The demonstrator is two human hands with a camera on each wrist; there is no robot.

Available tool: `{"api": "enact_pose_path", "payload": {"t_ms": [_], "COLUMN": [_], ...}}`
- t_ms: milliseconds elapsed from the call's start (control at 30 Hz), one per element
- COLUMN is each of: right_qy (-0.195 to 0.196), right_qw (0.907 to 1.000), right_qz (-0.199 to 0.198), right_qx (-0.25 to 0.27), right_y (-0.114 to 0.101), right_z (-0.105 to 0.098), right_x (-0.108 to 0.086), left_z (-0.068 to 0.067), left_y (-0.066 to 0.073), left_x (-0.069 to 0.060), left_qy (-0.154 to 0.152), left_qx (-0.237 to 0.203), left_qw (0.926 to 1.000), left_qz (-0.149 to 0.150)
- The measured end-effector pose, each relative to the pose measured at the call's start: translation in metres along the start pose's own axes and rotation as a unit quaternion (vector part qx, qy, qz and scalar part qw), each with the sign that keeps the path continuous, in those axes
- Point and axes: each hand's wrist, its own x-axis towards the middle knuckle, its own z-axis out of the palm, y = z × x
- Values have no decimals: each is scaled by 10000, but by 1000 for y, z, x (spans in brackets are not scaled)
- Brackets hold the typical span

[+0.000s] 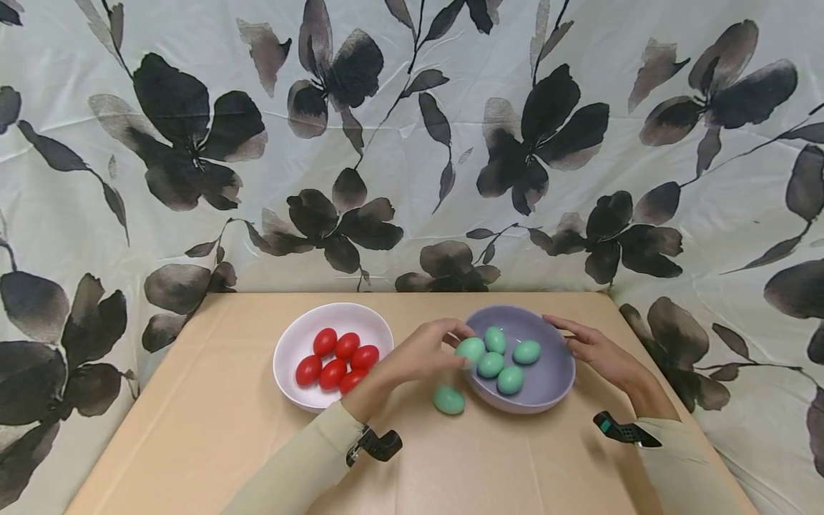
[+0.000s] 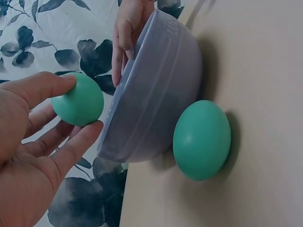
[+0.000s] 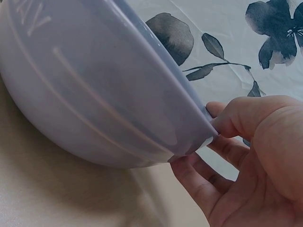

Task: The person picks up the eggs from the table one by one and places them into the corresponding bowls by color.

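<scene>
My left hand [image 1: 421, 350] pinches a green egg [image 2: 78, 100] between thumb and fingertips, at the left rim of the purple bowl [image 1: 553, 390]. Inside that bowl lie several other green eggs [image 1: 510, 380]. One more green egg [image 2: 202, 140] rests on the table just outside the bowl, below my left hand in the head view. My right hand [image 1: 601, 354] holds the bowl's right rim; the right wrist view shows the thumb [image 3: 234, 118] at the rim and fingers against the outer wall.
A white bowl [image 1: 283, 361] with several red eggs [image 1: 332, 374] stands to the left, partly behind my left forearm. Both bowls sit on a tan table [image 1: 212, 429]. A floral cloth [image 1: 438, 164] hangs behind the table's back edge.
</scene>
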Motion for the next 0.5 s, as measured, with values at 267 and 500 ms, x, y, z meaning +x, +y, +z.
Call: {"api": "enact_pose_path", "payload": {"t_ms": [267,500], "right_qy": [-38,-66], "right_qw": [9999,9999], "right_qz": [-125,-131], "right_qx": [-55,49], "right_y": [4,5], "right_z": [0,-1], "right_x": [2,1], "left_z": [7,16], "left_y": [6,8], "left_x": [11,20], "left_qy": [9,-60], "left_qx": [3,-83], "left_qw": [10000,9999], "left_qz": [-38,127]}}
